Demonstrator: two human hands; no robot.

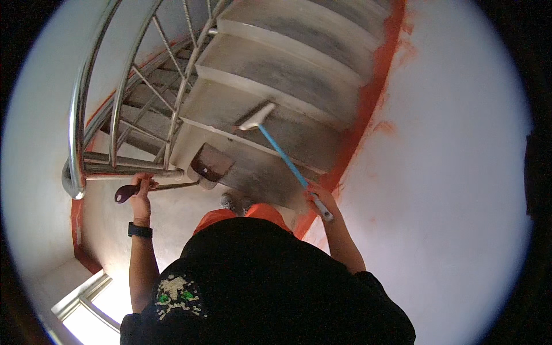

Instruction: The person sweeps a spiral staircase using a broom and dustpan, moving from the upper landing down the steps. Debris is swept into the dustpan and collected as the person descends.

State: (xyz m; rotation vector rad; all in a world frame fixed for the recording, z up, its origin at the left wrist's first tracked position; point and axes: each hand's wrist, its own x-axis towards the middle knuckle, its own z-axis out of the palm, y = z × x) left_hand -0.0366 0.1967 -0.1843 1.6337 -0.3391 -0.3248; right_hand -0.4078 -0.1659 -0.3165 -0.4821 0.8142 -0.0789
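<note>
My left hand is closed round the dark grip of a long-handled dustpan. The pan rests low by the foot of the stairs, its dark opening facing the steps; a small pale bit shows inside. In my right hand, the grey end of a blue-handled broom is gripped. Its white head lies across a stair tread, up and to the right of the dustpan. Dark bristles seem to run along the head's far left side, though they are hard to make out.
Concrete stairs with dark smudges climb away ahead. A shiny metal railing stands at left, close to my left hand. The white wall with a red painted border bounds the right. A bright window is at lower left.
</note>
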